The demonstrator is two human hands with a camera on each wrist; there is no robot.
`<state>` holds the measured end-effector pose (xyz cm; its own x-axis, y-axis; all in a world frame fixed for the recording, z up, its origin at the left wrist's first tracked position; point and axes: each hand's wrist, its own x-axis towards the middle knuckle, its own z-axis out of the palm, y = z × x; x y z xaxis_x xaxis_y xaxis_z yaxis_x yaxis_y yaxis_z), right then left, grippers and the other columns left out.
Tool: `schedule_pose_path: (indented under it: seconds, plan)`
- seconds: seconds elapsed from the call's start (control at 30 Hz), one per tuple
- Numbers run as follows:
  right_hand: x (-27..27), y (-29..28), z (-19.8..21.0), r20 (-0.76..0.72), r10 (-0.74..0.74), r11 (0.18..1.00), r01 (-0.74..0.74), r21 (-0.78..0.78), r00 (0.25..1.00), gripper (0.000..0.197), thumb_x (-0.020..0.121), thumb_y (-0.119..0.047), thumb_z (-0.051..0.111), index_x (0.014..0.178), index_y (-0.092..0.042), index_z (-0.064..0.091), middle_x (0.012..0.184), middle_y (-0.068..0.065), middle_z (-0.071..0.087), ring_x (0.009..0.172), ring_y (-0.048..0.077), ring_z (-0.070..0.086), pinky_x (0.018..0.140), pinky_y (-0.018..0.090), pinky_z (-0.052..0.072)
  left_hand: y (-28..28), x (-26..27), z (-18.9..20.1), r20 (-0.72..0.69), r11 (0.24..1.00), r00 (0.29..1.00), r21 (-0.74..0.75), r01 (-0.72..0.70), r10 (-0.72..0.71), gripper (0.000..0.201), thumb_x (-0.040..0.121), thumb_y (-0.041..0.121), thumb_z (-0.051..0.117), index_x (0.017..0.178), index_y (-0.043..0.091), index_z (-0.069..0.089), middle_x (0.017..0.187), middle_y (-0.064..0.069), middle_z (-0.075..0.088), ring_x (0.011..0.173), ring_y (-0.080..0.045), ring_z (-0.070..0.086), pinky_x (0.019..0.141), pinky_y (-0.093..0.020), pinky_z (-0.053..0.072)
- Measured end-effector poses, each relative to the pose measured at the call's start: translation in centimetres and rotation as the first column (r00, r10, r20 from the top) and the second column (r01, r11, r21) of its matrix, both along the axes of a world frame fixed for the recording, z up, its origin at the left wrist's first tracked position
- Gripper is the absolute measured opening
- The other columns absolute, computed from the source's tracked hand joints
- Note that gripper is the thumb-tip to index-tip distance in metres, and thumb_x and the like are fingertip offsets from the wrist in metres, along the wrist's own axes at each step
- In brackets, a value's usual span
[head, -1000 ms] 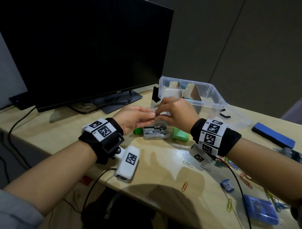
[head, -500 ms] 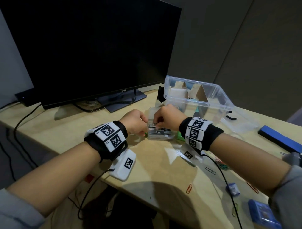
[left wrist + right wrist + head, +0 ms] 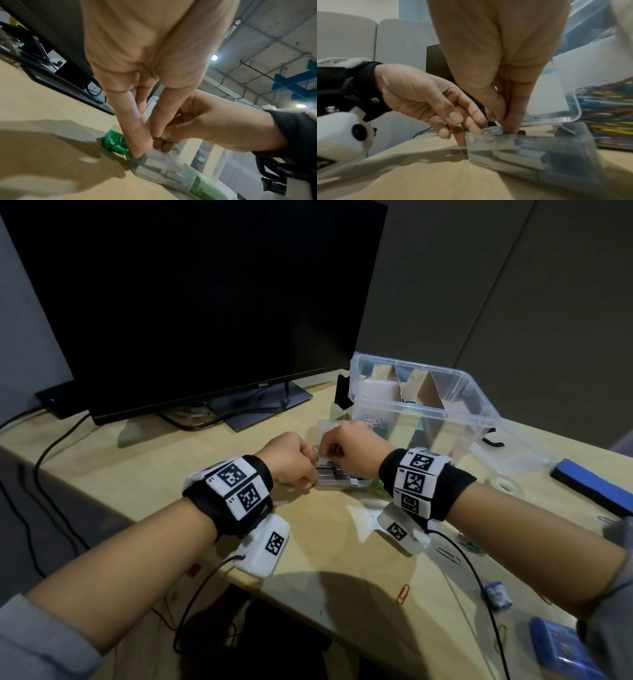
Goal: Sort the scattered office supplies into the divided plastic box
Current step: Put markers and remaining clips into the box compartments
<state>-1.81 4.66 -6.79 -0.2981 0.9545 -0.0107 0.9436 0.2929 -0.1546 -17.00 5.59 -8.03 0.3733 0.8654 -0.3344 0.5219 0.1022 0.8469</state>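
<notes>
Head view: both hands meeting over a small clear case point(image 3: 337, 479) of staple strips on the table point(image 3: 137, 474), just near of the big divided box point(image 3: 424, 405). Left hand point(image 3: 291, 462) with fingers curled down at the case's left end, steadying its corner; right hand point(image 3: 352, 451) pinching down into the open top, apparently on a staple strip, though hard to tell exactly. Step in hand, by judgement: packing loose staples into the little case. Next likely: close the lid, then lift the case into a free compartment. Coloured paper clips point(image 3: 607, 97) already heaped in one section of the box, cardboard dividers point(image 3: 424, 390) upright behind. More clips point(image 3: 404, 594) scattered on the near right, green piece point(image 3: 115, 142) touching the case's left end.
</notes>
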Motion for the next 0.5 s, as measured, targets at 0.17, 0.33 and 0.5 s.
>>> schedule_pose_path:
  seconds: [0.17, 0.33, 0.5]
  plan:
    - [0.1, -0.6, -0.4, -0.027, -0.032, 0.998, 0.033, 0.046, 0.999, 0.028, 0.086, 0.001, 0.051, 0.102, -0.013, 0.069, 0.100, 0.003, 0.068, 0.092, 0.019, 0.060, 0.082, 0.025, 0.048, -0.1, 0.0, 0.0, -0.062, 0.999, 0.998, 0.042, 0.014, -0.011, 0.014, 0.086, -0.001, 0.065, 0.090, 0.012, 0.059, 0.097, -0.017, 0.069, 0.079, -0.027, 0.068, 0.067, -0.032, 0.058]
    - [2.7, -3.0, 0.6, -0.036, -0.083, 0.991, 0.087, 0.104, 0.996, 0.022, 0.090, -0.009, 0.051, 0.103, -0.015, 0.067, 0.103, 0.004, 0.066, 0.095, 0.020, 0.058, 0.085, 0.033, 0.050, -0.6, 1.8, 0.8, -0.145, 0.955, 0.989, 0.293, 0.054, -0.012, 0.019, 0.080, 0.014, 0.074, 0.087, 0.021, 0.059, 0.088, -0.001, 0.058, 0.080, -0.019, 0.057, 0.069, -0.030, 0.048]
    - [8.4, -7.9, 1.0, -0.006, -0.270, 0.954, 0.268, 0.133, 0.963, 0.022, 0.088, -0.010, 0.048, 0.099, -0.013, 0.067, 0.099, 0.005, 0.064, 0.089, 0.025, 0.060, 0.075, 0.033, 0.050, -2.7, 6.4, 2.2, -0.241, 0.864, 0.949, 0.411, 0.289, -0.203, 0.012, 0.081, 0.023, 0.074, 0.086, 0.022, 0.063, 0.087, 0.004, 0.063, 0.080, -0.012, 0.058, 0.070, -0.026, 0.047]
